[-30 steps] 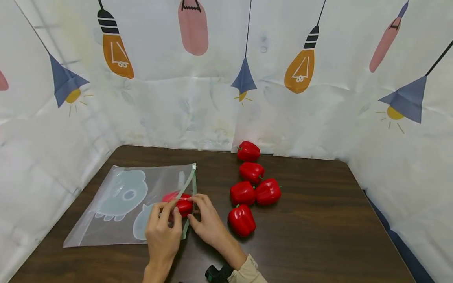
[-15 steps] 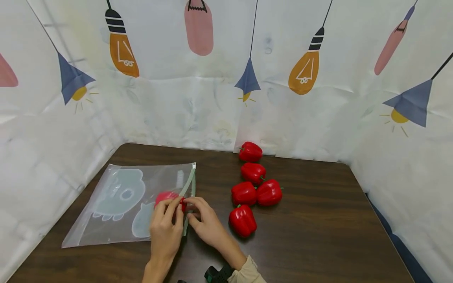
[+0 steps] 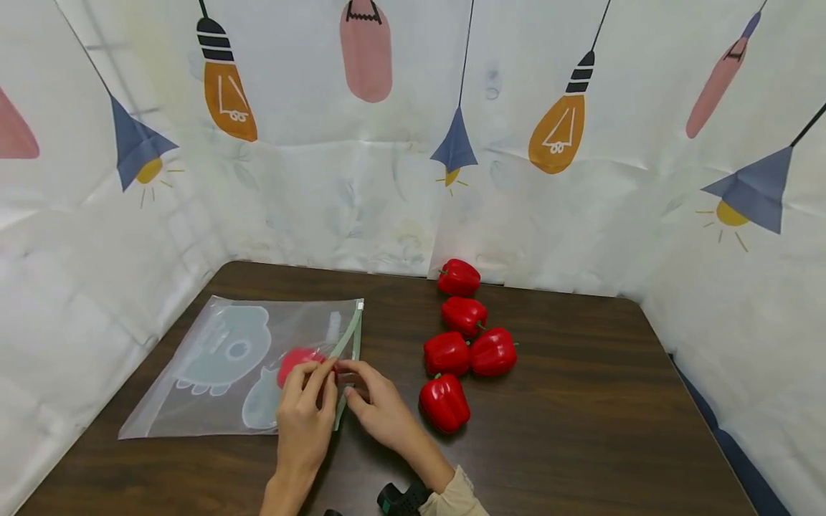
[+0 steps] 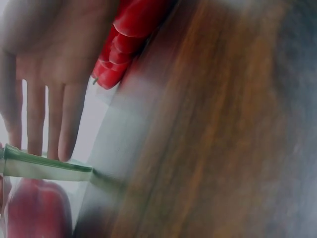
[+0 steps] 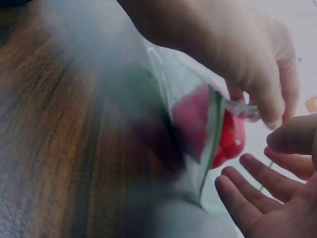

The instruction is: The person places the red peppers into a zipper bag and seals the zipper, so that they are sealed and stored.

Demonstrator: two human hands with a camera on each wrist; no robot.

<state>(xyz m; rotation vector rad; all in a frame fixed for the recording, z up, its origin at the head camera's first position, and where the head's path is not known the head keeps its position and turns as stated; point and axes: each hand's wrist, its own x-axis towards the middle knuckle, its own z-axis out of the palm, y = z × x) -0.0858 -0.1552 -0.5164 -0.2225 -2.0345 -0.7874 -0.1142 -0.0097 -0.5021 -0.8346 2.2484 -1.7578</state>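
A translucent zip bag (image 3: 193,387) with pale blue animal prints lies at the left of the dark table, its green-edged mouth facing right. Just inside that mouth sits a red bell pepper (image 3: 298,363), pinkish through the plastic; the right wrist view shows the pepper's bare end (image 5: 233,141) past the green edge. My left hand (image 3: 305,423) pinches the upper layer of the bag at the mouth. My right hand (image 3: 383,416) is at the opening with fingers extended towards the pepper. In the left wrist view, the right hand's straight fingers (image 4: 69,119) reach the green edge (image 4: 49,168).
Several red bell peppers (image 3: 445,352) are grouped on the table (image 3: 581,401), right of the bag. A black device (image 3: 401,498) sits by the right sleeve (image 3: 454,494). A white cloth (image 3: 387,208) printed with lamps and bulbs surrounds the back and sides.
The pepper has slid left, deeper into the bag, so less bare red shows at the mouth. Both hands stay close together at the opening. The head view has shifted slightly.
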